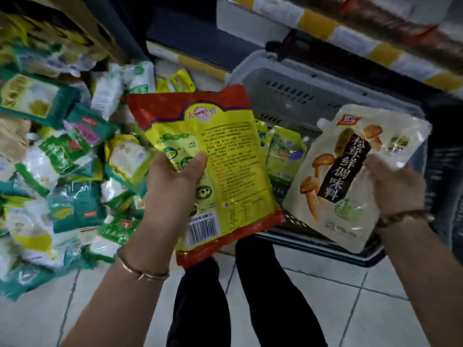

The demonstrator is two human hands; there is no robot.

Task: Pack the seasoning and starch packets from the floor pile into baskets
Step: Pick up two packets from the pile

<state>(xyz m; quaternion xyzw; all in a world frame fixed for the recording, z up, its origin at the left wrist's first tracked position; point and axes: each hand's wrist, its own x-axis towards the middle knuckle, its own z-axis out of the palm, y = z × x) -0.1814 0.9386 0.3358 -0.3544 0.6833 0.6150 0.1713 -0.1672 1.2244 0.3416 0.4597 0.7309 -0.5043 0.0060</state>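
Packets in green, white and yellow wrappers lie heaped on the tiled floor at the left of the head view, and the heap reaches to the left side of a grey plastic basket that stands on the floor ahead of the person's legs. The left hand, a thin bangle on its wrist, grasps a yellow-and-red packet by its lower left part. The thumb lies across the printed back, and the barcode faces the camera. This packet is held tilted above the basket's near left corner. The right hand, with a beaded bracelet at the wrist, grasps a white mushroom packet by its right edge, front side up, over the basket's near right part. The two held packets are close but apart. Between them, a few yellow-green packets lie inside the basket. A shelf edge with yellow and white strips runs behind, blurred.
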